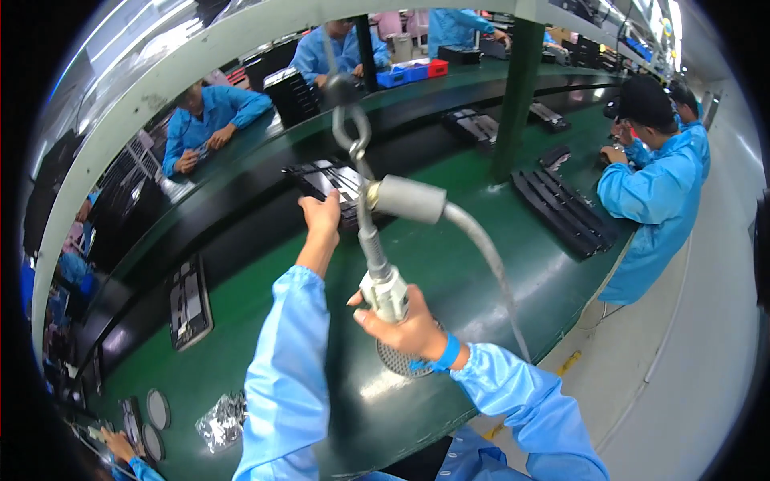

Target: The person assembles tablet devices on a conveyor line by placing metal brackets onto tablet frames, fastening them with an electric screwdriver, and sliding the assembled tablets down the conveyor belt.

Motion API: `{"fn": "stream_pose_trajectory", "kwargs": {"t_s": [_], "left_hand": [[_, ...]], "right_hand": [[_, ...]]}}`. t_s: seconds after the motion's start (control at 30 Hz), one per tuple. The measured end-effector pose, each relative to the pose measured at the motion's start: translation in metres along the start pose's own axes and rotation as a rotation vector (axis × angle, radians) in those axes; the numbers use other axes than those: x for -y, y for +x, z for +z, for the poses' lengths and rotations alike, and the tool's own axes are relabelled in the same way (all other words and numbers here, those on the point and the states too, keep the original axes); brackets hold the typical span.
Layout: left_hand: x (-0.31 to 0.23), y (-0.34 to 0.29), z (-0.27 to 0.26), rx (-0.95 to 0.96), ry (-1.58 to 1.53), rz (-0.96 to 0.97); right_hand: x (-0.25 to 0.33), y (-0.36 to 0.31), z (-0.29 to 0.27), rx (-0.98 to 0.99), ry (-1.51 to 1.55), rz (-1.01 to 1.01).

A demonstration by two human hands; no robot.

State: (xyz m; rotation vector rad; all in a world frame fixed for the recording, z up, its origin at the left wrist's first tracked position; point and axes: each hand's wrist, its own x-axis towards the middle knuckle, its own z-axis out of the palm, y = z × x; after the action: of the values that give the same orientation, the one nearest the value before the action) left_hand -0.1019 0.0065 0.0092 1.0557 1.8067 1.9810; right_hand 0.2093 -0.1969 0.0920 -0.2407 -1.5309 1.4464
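Observation:
My left hand (322, 215) reaches far out and rests on the edge of a black panel (330, 181) lying on the dark conveyor belt (241, 232). My right hand (399, 322) is closed around the body of a hanging power screwdriver (383, 289), which is suspended from a metal hook (353, 132) above. A grey hose (481, 248) leads from the tool's top fitting down to the right. Under my right wrist lies a round perforated metal disc (397, 359) on the green bench (449, 264).
Another black panel (189, 302) lies on the belt at left, crumpled foil (223, 420) and round discs (157, 409) near the front left. A stack of long black parts (564, 210) sits at right beside a worker in blue (654, 180). More workers sit across the line. A green post (513, 96) rises behind.

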Motion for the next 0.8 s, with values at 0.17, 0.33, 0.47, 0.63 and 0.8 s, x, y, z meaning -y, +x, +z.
{"fn": "stream_pose_trajectory", "kwargs": {"t_s": [0.17,0.33,0.47,0.63,0.8], "left_hand": [[-0.129,-0.153,-0.095,0.210,-0.153,-0.127],[-0.161,-0.298,-0.212,0.150,-0.002,-0.372],[-0.167,-0.397,-0.230,0.255,-0.005,-0.504],[-0.207,-0.427,-0.235,0.398,0.706,-0.246],[-0.175,-0.378,-0.285,-0.013,0.978,0.059]], "right_hand": [[-0.012,-0.010,-0.030,-0.156,0.009,0.073],[-0.016,0.002,-0.036,-0.148,-0.044,0.006],[-0.017,0.010,-0.041,-0.186,-0.069,0.027],[-0.021,0.007,-0.032,-0.170,0.000,0.081],[-0.022,0.001,-0.038,-0.148,-0.012,0.075]]}}
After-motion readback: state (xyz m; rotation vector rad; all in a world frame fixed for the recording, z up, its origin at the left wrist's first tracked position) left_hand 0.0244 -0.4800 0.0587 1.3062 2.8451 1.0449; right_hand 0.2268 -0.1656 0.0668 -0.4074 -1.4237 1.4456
